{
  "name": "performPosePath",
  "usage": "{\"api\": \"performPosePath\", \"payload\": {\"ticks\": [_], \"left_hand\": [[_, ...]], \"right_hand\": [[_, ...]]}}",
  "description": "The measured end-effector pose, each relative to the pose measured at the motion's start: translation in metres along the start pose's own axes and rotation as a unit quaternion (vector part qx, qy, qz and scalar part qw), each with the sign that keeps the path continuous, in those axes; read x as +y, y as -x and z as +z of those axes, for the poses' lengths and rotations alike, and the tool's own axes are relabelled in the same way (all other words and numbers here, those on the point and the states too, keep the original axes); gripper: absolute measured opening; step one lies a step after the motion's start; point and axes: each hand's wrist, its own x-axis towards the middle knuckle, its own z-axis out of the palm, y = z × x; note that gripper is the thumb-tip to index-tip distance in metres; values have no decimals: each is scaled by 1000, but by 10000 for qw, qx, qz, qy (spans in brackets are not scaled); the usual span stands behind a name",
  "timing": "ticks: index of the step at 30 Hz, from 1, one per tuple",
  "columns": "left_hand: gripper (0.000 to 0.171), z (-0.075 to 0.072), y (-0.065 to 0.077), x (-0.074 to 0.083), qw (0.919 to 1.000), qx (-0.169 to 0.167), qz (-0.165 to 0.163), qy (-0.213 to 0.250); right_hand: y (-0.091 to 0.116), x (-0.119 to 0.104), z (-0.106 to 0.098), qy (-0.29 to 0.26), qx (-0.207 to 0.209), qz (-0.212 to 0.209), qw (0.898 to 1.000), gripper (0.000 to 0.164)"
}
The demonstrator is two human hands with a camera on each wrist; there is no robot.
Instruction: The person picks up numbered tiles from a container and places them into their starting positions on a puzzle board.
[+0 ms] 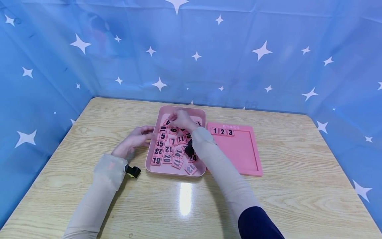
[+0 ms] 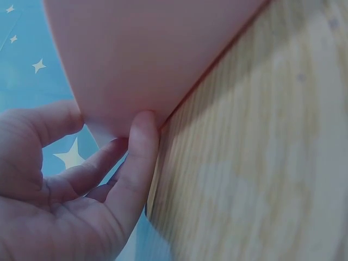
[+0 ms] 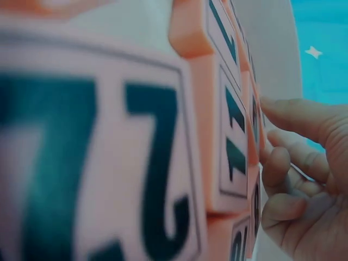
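Left grip [image 1: 135, 140]: fingers spread, touching the outer wall of the pink tray [image 1: 176, 173] just to its right. Right grip [image 1: 182, 120]: narrow, over the tray, fingertips at tile 4 [image 1: 167, 122]; whether it pinches that tile cannot be told. Other numbered tiles [image 1: 159, 144] lie in the tray, mostly on this grip's near side, and the pink board [image 1: 235, 152] bearing tiles 1, 2 and 3 [image 1: 222, 131] lies right of it on the tabletop [image 1: 298, 186].
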Motion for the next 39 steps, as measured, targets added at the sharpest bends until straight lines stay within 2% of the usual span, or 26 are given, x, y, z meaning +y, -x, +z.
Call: {"api": "performPosePath", "payload": {"ticks": [8,14,23,29,31,34,39], "left_hand": [[54,0,1,0,10000,14,18,-51],[53,1,1,0,9999,56,-20,-103],[54,0,0,-1,10000,-35,22,-14],[54,1,0,-1,10000,-36,13,20],[54,1,0,-1,10000,-39,28,-16],[54,2,1,-1,10000,-2,-21,-8],[54,2,1,0,10000,31,-40,-74]], "right_hand": [[-1,-4,4,283,-67,148,9995,31],[0,-4,3,397,-59,278,9988,29],[3,-7,-4,408,-72,51,9991,16],[13,-15,-20,-79,-87,44,9999,24],[18,-18,-27,25,-27,-109,9999,22],[25,-21,-40,498,121,-287,9983,22],[41,-21,-63,646,242,-226,9974,26]]}}
